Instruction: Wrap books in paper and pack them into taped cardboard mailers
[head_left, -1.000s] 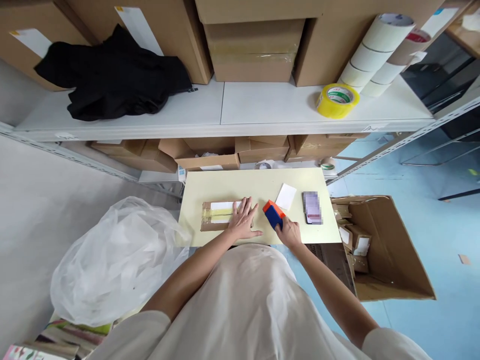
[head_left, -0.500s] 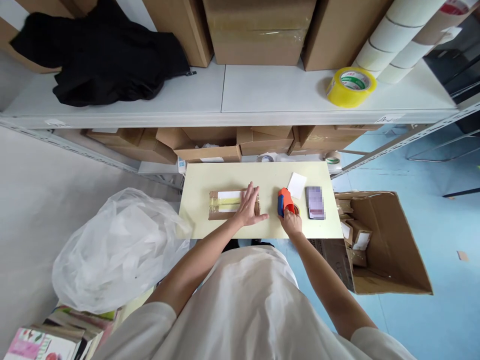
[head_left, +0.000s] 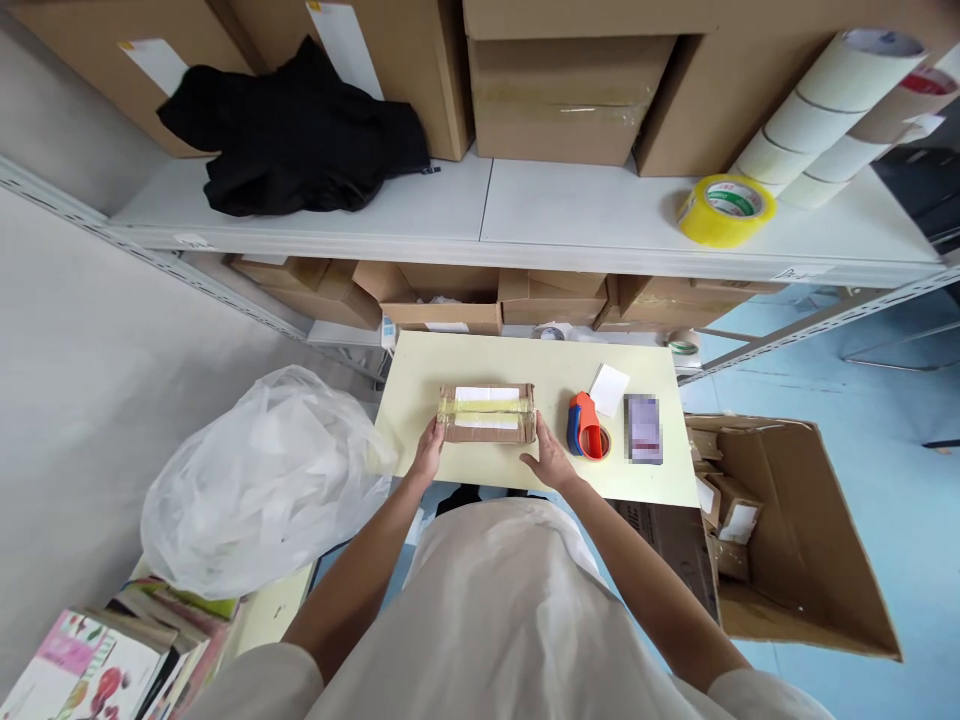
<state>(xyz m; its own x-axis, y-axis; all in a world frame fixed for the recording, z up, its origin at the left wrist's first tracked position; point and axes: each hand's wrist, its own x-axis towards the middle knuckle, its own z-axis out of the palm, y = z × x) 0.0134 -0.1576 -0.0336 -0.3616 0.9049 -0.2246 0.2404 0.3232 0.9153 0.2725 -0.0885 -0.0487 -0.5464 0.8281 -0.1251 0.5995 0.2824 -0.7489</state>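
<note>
A small brown cardboard box (head_left: 486,434) lies near the middle of the cream tabletop, with a white label and yellowish clear tape along its top. My left hand (head_left: 428,450) holds the box's left end. At the opposite end, my right hand (head_left: 551,455) has its fingers against the box and its thumb apart; the box sits between both hands. To the right, an orange and blue tape dispenser (head_left: 585,425) with a tape roll in it rests on the table, touched by neither hand.
White paper slips (head_left: 609,388) and a phone (head_left: 643,430) lie right of the dispenser. A large open carton (head_left: 832,560) with small boxes stands on the right. A plastic bag (head_left: 255,480) bulges on the left. Ahead, a shelf (head_left: 585,215) carries yellow tape (head_left: 726,212) and cartons.
My right hand has let go of the tape dispenser and come to the box's right end. My left hand has slid from the box's right part to its left end. The view has shifted.
</note>
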